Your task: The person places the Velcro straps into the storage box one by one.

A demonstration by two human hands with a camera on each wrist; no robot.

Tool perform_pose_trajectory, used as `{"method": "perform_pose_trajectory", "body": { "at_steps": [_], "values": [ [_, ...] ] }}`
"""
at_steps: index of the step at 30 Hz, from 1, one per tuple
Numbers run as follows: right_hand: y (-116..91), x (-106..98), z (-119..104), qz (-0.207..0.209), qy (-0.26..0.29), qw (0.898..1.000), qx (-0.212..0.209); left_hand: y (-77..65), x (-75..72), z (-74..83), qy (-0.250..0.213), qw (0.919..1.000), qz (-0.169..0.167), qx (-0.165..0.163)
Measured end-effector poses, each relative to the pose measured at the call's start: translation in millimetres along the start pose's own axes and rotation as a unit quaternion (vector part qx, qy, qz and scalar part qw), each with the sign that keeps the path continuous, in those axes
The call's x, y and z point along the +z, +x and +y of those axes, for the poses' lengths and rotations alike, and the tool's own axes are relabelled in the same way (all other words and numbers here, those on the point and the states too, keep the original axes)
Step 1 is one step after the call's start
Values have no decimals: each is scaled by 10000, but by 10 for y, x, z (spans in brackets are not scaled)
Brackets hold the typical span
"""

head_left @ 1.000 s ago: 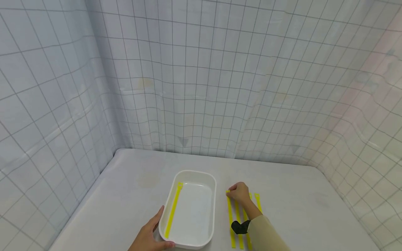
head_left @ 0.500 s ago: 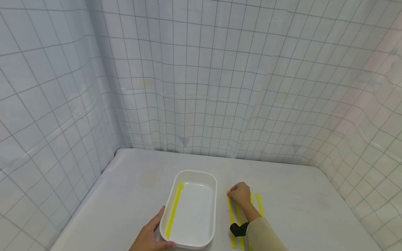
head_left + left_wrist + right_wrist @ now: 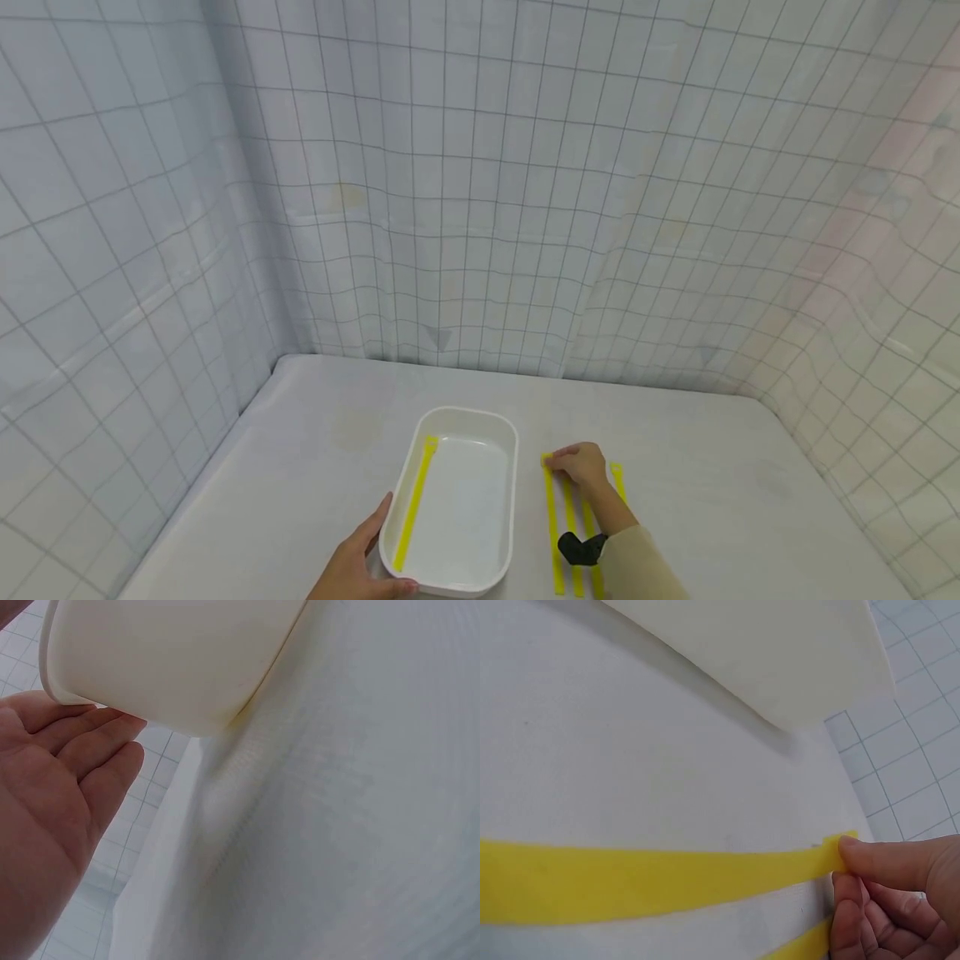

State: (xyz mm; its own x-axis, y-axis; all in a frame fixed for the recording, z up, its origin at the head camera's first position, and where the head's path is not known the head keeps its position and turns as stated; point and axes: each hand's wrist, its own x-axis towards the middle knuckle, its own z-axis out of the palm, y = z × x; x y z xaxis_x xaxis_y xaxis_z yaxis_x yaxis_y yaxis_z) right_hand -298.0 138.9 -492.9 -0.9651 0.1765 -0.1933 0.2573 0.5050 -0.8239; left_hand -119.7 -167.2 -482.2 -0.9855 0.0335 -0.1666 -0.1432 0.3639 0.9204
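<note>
A white tray (image 3: 513,508) with rounded corners stands on the white table. My left hand (image 3: 360,562) spans its near left corner, thumb at the near side and fingers along the left wall; the left wrist view shows those fingers (image 3: 97,746) nearly straight beneath the rim. Inside the tray, a flat yellow strap (image 3: 415,508) with a wider slotted end lies along the left side. Right of the tray, my right hand (image 3: 587,465) pinches the far end of the leftmost yellow strap (image 3: 553,525) between thumb and fingers. That strap (image 3: 660,881) stretches away from the fingertips.
Several more yellow straps (image 3: 572,510) lie side by side under and beside my right forearm, the rightmost strap (image 3: 617,477) showing past the hand. A black band (image 3: 581,550) sits at the right wrist. Grid-patterned curtains (image 3: 487,250) stand around the table.
My right hand has shifted slightly to the right and nearer, its fingers staying at the strap's far end. My left hand and the tray hold still.
</note>
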Motion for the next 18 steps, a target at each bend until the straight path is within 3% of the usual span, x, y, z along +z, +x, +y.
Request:
{"method": "perform_pose_trajectory", "body": {
  "at_steps": [6,18],
  "values": [
    [18,-11,4,-37,169,9998,99,7,-1,11,57,9999,40,-90],
    [-47,-129,28,-183,418,9981,-404,13,7,15,49,10000,17,-56]
  ]
}}
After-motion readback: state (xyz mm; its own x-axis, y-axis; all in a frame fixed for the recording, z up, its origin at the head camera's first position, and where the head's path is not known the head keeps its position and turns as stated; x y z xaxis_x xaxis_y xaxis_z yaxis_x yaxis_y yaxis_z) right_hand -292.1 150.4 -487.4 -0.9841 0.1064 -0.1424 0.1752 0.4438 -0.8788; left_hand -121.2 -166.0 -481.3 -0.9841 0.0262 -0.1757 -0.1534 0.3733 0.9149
